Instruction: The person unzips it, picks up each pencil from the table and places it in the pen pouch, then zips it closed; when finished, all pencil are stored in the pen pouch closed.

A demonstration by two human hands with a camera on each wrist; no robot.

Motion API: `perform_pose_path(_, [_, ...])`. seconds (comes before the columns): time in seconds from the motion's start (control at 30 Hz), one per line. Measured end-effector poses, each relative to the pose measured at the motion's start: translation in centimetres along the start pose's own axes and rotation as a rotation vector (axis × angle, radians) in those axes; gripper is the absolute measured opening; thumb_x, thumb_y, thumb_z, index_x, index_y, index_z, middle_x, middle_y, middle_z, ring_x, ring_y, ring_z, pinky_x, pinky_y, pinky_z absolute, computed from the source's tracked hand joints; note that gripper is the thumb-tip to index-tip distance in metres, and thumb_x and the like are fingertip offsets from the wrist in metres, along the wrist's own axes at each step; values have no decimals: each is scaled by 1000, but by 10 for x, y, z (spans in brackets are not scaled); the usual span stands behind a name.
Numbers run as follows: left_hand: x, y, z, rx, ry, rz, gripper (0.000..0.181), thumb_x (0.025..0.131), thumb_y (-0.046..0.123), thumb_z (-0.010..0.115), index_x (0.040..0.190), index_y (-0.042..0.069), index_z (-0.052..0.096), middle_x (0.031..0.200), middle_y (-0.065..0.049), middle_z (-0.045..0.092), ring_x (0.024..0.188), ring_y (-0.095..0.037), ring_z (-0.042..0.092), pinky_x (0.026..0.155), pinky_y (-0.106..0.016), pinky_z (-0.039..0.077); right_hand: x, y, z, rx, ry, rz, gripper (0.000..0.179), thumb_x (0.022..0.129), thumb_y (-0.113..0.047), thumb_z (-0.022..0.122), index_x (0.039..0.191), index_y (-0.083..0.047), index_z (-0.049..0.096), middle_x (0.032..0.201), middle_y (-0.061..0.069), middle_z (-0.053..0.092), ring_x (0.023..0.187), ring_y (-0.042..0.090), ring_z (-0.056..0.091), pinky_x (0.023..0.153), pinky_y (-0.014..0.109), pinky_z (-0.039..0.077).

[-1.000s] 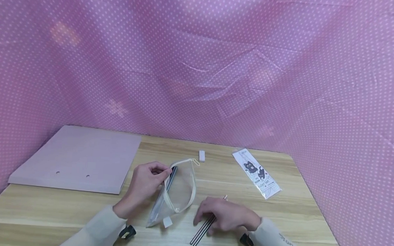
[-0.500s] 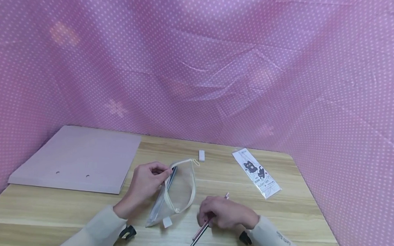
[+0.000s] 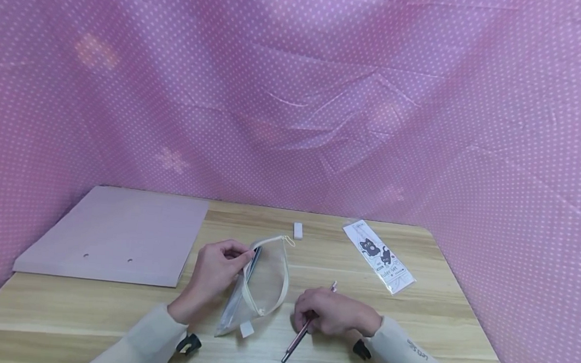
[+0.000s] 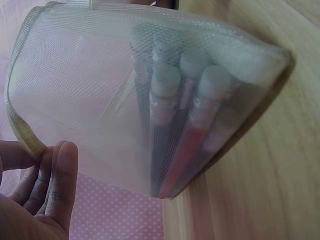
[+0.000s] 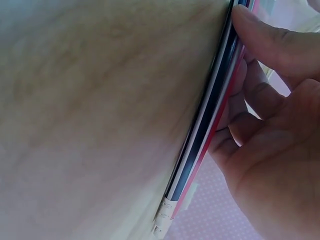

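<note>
My left hand (image 3: 217, 268) pinches the rim of a see-through mesh zip pouch (image 3: 269, 276), whose mouth gapes toward the right hand. Through the mesh in the left wrist view, several pencils (image 4: 165, 82) with pale eraser ends lean together inside. A small white tag (image 3: 246, 328) hangs from the pouch's near side. Just right of the pouch, my right hand (image 3: 330, 312) holds loose pencils (image 3: 295, 343) close over the table. The right wrist view shows a dark striped pencil (image 5: 212, 95) alongside a red one, with thumb and fingers on opposite sides of them.
On the left of the wooden table (image 3: 91, 313) lies a large pale folder (image 3: 130, 228) with two holes. A white eraser (image 3: 298, 230) sits behind the pouch. Back right is a packaged ruler set (image 3: 379, 256) with cat drawings. Pink dotted cloth (image 3: 295, 94) surrounds the table.
My right fingers have drawn the spread pencils together into a tight bundle, which has turned slightly and shifted up. The left hand and pouch have stayed in place.
</note>
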State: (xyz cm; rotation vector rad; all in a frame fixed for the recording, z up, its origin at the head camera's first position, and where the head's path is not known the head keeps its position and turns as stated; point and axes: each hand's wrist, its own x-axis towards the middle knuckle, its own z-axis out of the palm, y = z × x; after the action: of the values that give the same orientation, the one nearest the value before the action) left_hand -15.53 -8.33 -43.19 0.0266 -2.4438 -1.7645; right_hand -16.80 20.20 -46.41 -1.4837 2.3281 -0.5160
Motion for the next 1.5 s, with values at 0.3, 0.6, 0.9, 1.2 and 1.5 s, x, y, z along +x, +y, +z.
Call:
perform_pose_path(0.3, [0, -1, 0, 11, 6, 0, 8, 88, 17, 78, 89, 9, 77, 85, -16, 76, 64, -13, 67, 57, -22, 57, -2, -4, -5, 51, 43, 60, 33, 77, 6, 73, 95, -21, 72, 93, -12, 68, 87, -5, 57, 80, 11, 52])
perform_pose_path(0.6, [0, 0, -1, 14, 5, -1, 8, 89, 17, 77, 90, 9, 77, 85, -15, 76, 64, -13, 67, 57, -22, 57, -4, -7, -22, 185, 226, 48, 26, 81, 0, 76, 95, -22, 72, 88, -7, 70, 78, -3, 60, 71, 18, 56])
perform_pose_path(0.9, [0, 0, -1, 5, -1, 4, 9, 89, 18, 77, 91, 9, 77, 86, -16, 77, 65, -13, 68, 58, -23, 58, -5, -11, -40, 273, 455, 51, 28, 83, 2, 75, 106, -14, 73, 92, 7, 76, 81, 3, 65, 75, 25, 59])
perform_pose_path(1.2, [0, 0, -2, -1, -7, 5, 10, 89, 19, 78, 90, 9, 77, 85, -15, 77, 65, -14, 69, 58, -23, 58, 1, -12, -51, 516, 694, 186, 32, 87, 2, 73, 118, 5, 66, 98, 21, 73, 84, 4, 69, 77, 28, 63])
perform_pose_path(1.5, [1, 0, -2, 4, -3, 11, 10, 89, 21, 78, 91, 10, 77, 82, -8, 77, 65, -13, 68, 58, -23, 58, 10, -1, -61, 920, 968, 125, 25, 90, 4, 69, 114, 4, 64, 93, 3, 78, 81, 13, 77, 78, 33, 64])
